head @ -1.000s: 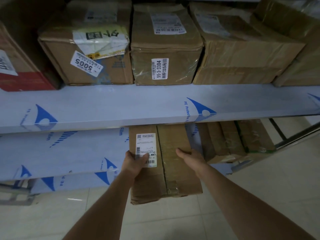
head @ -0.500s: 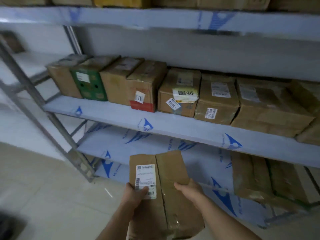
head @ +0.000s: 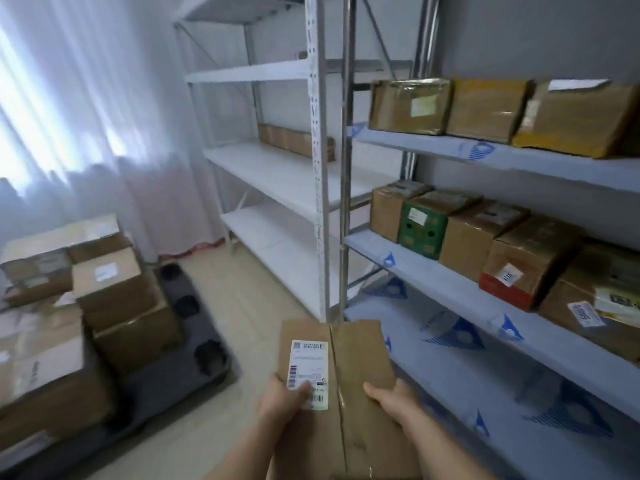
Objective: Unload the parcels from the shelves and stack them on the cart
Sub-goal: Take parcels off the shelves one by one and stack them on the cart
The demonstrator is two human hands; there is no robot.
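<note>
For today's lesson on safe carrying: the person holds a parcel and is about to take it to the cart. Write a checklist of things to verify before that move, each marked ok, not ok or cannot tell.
1. Both hands on the parcel: left hand and right hand grip its near sides. Ok.
2. Parcel clear of the shelves: it is out in front of them. Ok.
3. Floor between person and cart free of obstacles: ok.
4. Bare spot on the cart: dark deck shows beside the stacked boxes. Ok.
5. Stack steady: cannot tell.
6. Parcel's weight: cannot tell.
</note>
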